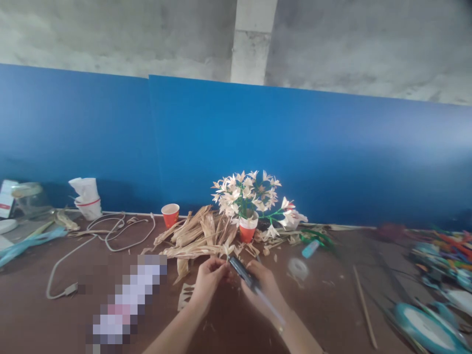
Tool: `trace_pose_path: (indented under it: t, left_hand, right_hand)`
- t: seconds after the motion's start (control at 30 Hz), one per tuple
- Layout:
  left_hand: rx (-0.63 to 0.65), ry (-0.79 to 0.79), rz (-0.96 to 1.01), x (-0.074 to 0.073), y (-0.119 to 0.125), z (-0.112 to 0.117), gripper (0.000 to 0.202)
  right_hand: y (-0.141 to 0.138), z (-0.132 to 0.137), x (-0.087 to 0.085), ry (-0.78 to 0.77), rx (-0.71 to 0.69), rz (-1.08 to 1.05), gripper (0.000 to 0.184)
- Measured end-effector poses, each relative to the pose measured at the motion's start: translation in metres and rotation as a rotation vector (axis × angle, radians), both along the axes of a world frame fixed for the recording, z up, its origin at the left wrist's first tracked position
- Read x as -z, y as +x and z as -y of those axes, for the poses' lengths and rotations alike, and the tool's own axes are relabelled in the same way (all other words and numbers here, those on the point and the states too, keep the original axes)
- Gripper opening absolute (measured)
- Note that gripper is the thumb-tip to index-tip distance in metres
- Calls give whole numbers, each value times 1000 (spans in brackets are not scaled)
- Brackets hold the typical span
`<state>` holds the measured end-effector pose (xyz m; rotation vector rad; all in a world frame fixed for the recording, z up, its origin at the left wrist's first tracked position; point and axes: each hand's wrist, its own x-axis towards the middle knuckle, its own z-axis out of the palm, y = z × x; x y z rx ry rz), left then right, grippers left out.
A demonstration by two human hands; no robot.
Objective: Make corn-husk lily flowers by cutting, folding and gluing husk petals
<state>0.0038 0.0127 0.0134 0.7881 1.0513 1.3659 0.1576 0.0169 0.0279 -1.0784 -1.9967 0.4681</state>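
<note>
My left hand [207,280] is closed in a pinch on a strip of dried husk [221,251] at the near edge of a husk pile [195,236]. My right hand [262,290] is closed around a dark-handled tool [243,273], likely scissors, whose tip points up-left toward my left fingers. Both hands hover just above the brown table [332,314]. Behind them stands a bouquet of pale handmade flowers [248,192] in an orange-and-white cup [248,228].
An orange cup [170,214], a white cable [110,233] and stacked white cups [87,199] lie to the left. A tape roll [298,268], a thin wooden stick [365,307] and colourful ribbon spools [438,275] sit to the right. A blue panel [236,147] backs the table.
</note>
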Motion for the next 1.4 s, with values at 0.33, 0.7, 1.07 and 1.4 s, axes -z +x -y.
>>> trace_pose_path:
  t: [0.33,0.7,1.07,1.4]
  left_hand:
    - [11,-3,4,-2,0,1,31]
    - [-25,23,-1,-4,-2,1,29]
    - [-135,53,32,-3,-7,-4,26]
    - [-179,88,-35,-2,-10,-6,25]
  right_hand:
    - [1,0,0,-8,13,11,11]
    - [26,-3,-10,-176,226,273,13]
    - [129,-7,-21,-414,592,733,26]
    - [-1,-9,-27,-124,254,695,15]
